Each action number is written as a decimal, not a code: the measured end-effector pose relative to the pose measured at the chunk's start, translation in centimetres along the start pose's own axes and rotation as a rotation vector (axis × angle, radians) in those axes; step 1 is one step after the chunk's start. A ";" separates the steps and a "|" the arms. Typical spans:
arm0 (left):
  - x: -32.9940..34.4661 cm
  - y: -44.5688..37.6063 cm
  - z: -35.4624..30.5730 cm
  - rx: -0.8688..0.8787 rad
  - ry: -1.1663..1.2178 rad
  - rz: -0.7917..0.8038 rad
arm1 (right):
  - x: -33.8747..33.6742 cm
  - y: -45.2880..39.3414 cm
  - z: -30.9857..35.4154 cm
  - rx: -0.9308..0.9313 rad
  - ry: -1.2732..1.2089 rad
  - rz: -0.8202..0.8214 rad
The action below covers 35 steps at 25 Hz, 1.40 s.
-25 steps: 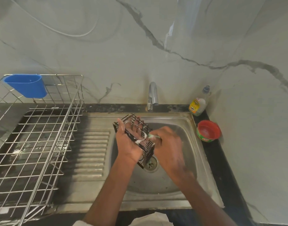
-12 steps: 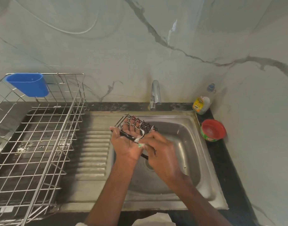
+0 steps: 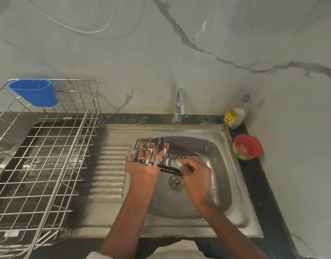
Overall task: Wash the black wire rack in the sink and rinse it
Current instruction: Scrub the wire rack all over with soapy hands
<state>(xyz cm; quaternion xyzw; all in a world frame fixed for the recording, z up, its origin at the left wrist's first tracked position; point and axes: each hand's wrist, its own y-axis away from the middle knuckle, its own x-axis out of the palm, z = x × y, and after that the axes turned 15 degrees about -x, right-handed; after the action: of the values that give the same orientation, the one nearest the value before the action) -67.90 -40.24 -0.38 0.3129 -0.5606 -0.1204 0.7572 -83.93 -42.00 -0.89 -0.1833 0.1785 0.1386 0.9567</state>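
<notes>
The black wire rack (image 3: pixel 181 153) lies nearly flat over the left part of the steel sink (image 3: pixel 222 176), streaked with white foam. My left hand (image 3: pixel 145 162) supports it from below, palm up, fingers spread under the wires and the thumb at its left edge. My right hand (image 3: pixel 195 176) pinches a small green scrubber (image 3: pixel 177 164) and presses it against the rack's near edge, above the drain (image 3: pixel 176 182). The tap (image 3: pixel 180 105) stands behind the sink with no water running.
A large steel dish rack (image 3: pixel 48 156) with a blue plastic cup (image 3: pixel 34 92) fills the left counter. A dish soap bottle (image 3: pixel 235 116) and a red tub (image 3: pixel 247 147) sit on the black counter right of the sink. The ribbed drainboard (image 3: pixel 108 172) lies between.
The rack has been tipped from standing on edge to lying almost flat on my left palm. My right hand with the scrubber has shifted to the rack's near right edge.
</notes>
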 end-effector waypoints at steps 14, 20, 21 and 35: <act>0.8 1.0 -0.5 0.049 0.121 -0.058 | -0.2 1.1 -3.0 -0.161 0.195 0.008; -0.6 -0.2 -0.7 0.008 0.052 -0.120 | 3.1 0.3 2.6 -0.360 0.010 0.047; -0.7 -0.2 -0.7 0.006 0.057 -0.146 | 3.6 0.1 3.5 -0.438 -0.019 0.060; 0.8 0.9 -0.2 0.062 0.075 -0.106 | 2.0 0.3 2.5 -0.147 0.005 0.022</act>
<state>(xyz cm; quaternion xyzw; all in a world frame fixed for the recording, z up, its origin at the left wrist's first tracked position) -67.58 -39.88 0.78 0.3697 -0.5179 -0.1315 0.7601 -81.52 -40.31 0.37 -0.2512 0.1722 0.1612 0.9388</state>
